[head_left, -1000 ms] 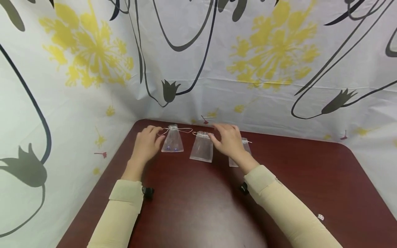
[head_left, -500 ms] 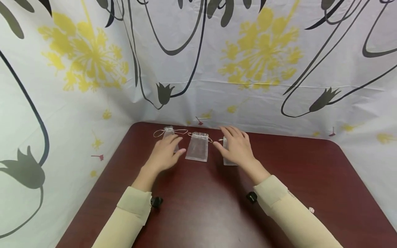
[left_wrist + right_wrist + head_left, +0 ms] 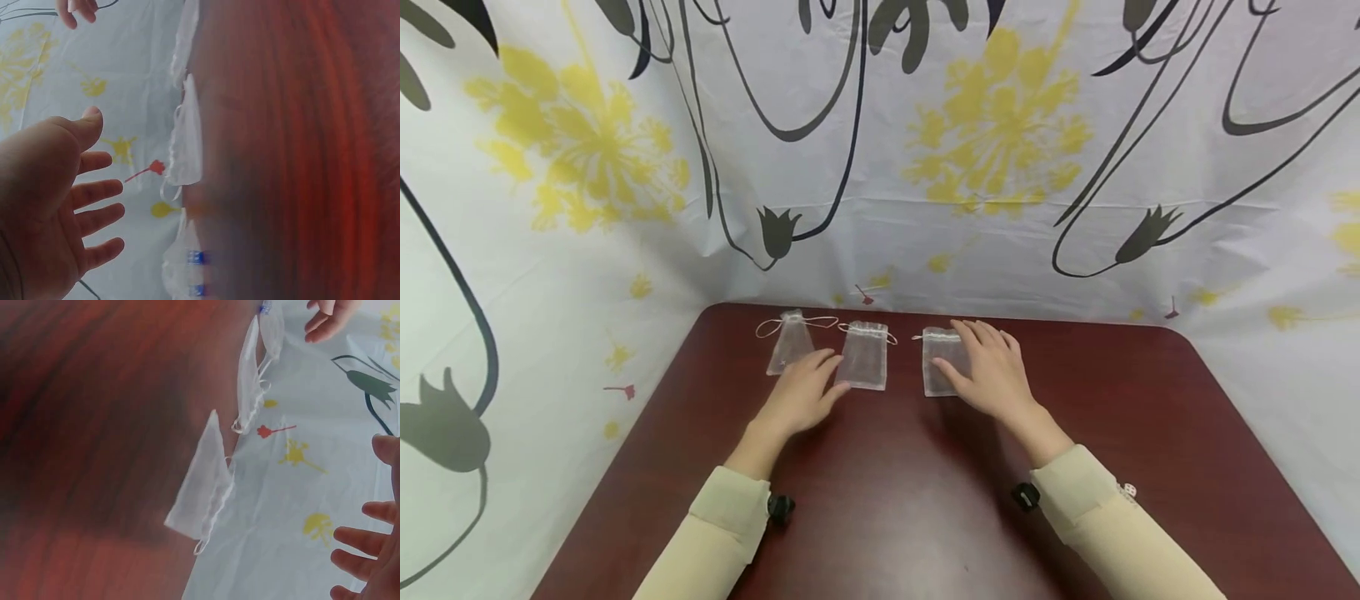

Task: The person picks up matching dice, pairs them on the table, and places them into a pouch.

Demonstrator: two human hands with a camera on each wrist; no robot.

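Observation:
Three small sheer white drawstring bags lie along the table's far edge. The left bag (image 3: pixel 790 343) has its neck drawn in and cord loops spread; in the left wrist view blue dice (image 3: pixel 196 257) show inside it. The middle bag (image 3: pixel 863 360) and the right bag (image 3: pixel 201 484) lie flat, with nothing visible inside. My left hand (image 3: pixel 799 398) hovers before the left and middle bags, fingers spread, holding nothing. Over the right bag hangs my right hand (image 3: pixel 995 375), its fingers loosely extended and apart from the bag in the right wrist view. It hides part of that bag in the head view.
A white die (image 3: pixel 1129 490) lies on the dark red-brown table (image 3: pixel 895 500) beside my right sleeve. Patterned white cloth (image 3: pixel 880 208) hangs behind the table and along its left side. A small black camera (image 3: pixel 781 508) sits at my left wrist.
My left hand has moved right and nearer from beside the left bag, passing over it. The right hand has shifted right, from the middle bag to the right bag. The head view has turned slightly right.

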